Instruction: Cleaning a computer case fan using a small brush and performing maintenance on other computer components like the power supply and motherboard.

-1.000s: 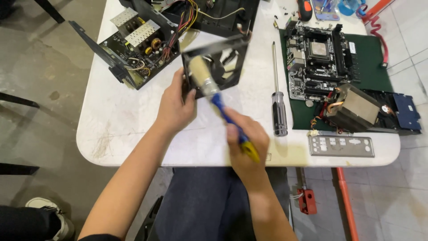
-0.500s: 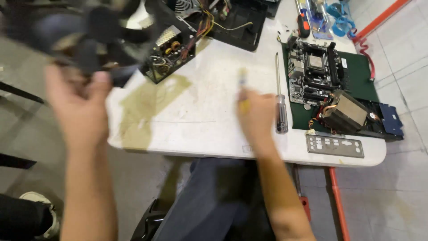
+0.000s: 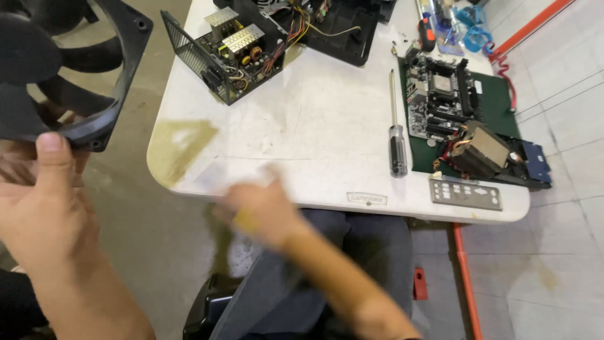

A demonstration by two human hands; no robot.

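Presently we hold one black fan [image 3: 60, 69] up off the surface's [image 3: 314, 132] left edge, left hand [image 3: 44, 208] fingers closed on its frame. We judge cleaning to be in hand; next calls for a steady hold. Right hand [image 3: 261, 214] is blurred; we cannot tell its grip. Counted: one screwdriver [image 3: 396, 135], one motherboard [image 3: 440, 94], one power supply [image 3: 229, 50].

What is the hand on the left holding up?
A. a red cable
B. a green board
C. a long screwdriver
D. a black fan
D: the left hand grips the frame of the black fan, raised off to the side of the white table, while the screwdriver lies on the table untouched.
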